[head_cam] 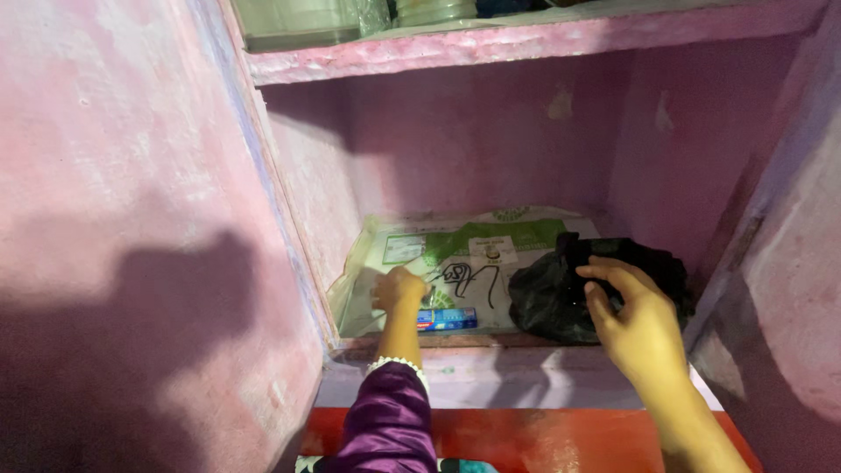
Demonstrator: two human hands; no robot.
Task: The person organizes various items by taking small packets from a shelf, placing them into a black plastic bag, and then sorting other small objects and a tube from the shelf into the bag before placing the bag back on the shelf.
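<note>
Black plastic bag (561, 293) is sitting on the right side of a pink wall shelf (455, 363). It is lying on a green and white printed sheet (455, 241) that is covering the shelf floor. The right hand (632, 320) is resting on the front of the bag with its fingers spread open. The left hand (399, 289) is curling closed on the sheet, and I cannot tell if it is holding anything. A small blue box (447, 319) is lying just beside the left hand. A thin black cord (469, 278) is lying between the hands. Another shelf (526, 39) is sitting above.
</note>
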